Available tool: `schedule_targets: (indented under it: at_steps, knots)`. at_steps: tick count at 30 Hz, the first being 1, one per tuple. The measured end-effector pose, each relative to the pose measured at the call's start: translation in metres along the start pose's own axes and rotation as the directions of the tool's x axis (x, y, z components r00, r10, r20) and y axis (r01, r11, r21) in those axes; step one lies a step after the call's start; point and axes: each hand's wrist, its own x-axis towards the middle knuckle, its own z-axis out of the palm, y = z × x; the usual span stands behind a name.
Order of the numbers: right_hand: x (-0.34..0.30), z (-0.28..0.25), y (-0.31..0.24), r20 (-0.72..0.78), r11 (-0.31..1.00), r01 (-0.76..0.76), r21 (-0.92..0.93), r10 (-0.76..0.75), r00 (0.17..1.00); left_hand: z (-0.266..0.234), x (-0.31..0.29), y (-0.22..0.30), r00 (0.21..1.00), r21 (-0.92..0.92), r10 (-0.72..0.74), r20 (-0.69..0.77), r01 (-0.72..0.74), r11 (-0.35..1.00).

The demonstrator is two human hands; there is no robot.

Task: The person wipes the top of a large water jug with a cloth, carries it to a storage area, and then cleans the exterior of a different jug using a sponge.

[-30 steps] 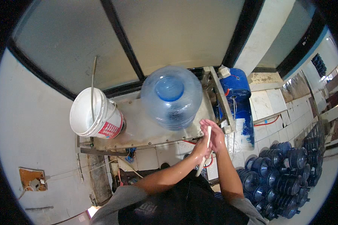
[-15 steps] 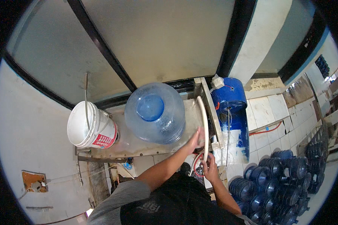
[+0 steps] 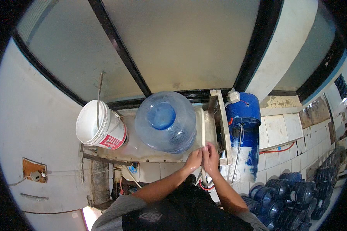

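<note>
A cream-white hose (image 3: 202,129) runs along the right side of a big clear-blue water jug (image 3: 183,133) and hangs down over the front edge of the counter. My left hand (image 3: 194,160) is closed at the hose, its fingertips against it. Right beside it, my right hand (image 3: 210,158) also closes on the hose, fingers pointing up along it. Both hands look wet. The jug lies with its round blue-tinted end (image 3: 161,116) toward me, and neither hand touches it.
A white bucket (image 3: 92,122) with a thin rod in it stands left of the jug on the worn counter (image 3: 142,156). Beyond a wooden frame (image 3: 224,127) at the right is a cut blue drum (image 3: 243,109). Several blue jugs (image 3: 293,192) are stacked at lower right.
My left hand has drawn back from beside the hose and closed at it. My right hand has moved up along the hose to meet it. The hose now hangs straighter.
</note>
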Motion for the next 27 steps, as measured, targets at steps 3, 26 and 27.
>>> schedule_targets:
  at_steps: [3,26,27]
  knots:
    - [-0.065,-0.025,0.043,0.088,0.980,0.177,-0.096,-0.168,0.982,-0.006,0.015,0.087,0.964,-0.234,-0.240,0.114,0.261,0.936]
    - [0.084,0.051,0.102,0.134,0.662,-0.131,-0.738,0.334,0.933,-0.089,-0.067,0.155,0.952,-0.053,0.239,0.192,-0.233,0.971]
    - [0.092,0.051,0.112,0.139,0.652,-0.113,-0.750,0.321,0.937,-0.094,-0.075,0.157,0.959,-0.024,0.222,0.177,-0.221,0.975]
